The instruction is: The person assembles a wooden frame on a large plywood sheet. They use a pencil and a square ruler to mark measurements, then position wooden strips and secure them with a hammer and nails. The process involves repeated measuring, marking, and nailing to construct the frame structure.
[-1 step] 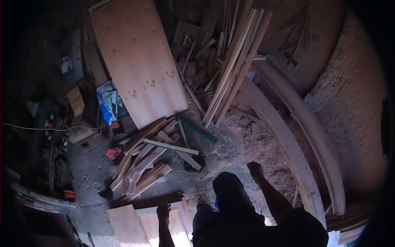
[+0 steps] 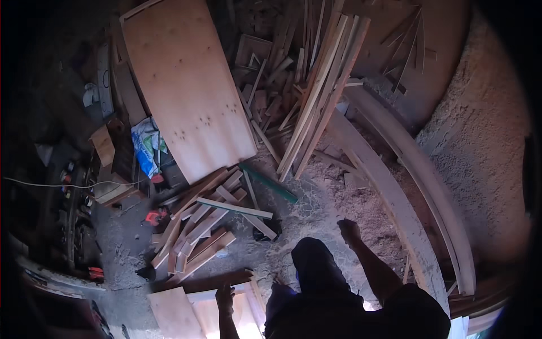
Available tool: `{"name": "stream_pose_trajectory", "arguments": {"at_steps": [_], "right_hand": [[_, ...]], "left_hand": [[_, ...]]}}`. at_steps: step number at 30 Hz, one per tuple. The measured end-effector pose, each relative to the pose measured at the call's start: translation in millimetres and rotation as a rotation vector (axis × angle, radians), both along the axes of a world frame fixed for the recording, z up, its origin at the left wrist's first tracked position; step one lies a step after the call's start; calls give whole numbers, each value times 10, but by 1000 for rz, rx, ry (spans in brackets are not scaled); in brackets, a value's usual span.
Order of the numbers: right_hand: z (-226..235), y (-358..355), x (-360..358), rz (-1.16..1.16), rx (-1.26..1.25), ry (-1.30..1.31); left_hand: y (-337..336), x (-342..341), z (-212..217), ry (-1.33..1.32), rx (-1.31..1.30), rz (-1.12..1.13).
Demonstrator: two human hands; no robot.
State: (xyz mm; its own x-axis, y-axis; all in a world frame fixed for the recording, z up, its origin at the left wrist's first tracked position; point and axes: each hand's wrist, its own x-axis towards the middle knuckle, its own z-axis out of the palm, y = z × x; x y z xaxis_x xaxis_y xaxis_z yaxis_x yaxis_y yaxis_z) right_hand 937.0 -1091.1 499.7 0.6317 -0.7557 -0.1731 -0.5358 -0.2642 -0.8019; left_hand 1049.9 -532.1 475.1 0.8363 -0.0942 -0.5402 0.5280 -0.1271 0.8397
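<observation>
Head view: left hand [image 2: 224,298] near left, fingers partly bent, in front of wooden panels [image 2: 176,313]; contact or grasp, cannot tell. Right hand [image 2: 349,231] further right, curled, over dusty floor [image 2: 313,206]; too dark to tell if clenched or grasping. Loose wood pieces [image 2: 234,207] heaped beyond left hand, plywood sheet [image 2: 186,85] far left, curved beam [image 2: 392,192] right. Progress: heap looks unsorted; what's done or left can't be judged.

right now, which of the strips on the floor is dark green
The dark green strip angled just below the lower right corner of the large plywood panel; the neighbouring cut pieces are brown or pale wood.
</observation>
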Motion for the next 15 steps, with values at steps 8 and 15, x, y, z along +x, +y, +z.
{"name": "stream_pose_trajectory", "arguments": {"at_steps": [8, 15], "right_hand": [[1006, -2046, 2306, -89, -128, -210], [1729, -4139, 3832, -224, -210, -411]], "left_hand": [[-107, -215, -749, 305, 92, 133], [-1998, -274, -712, 547, 30, 312]]}}
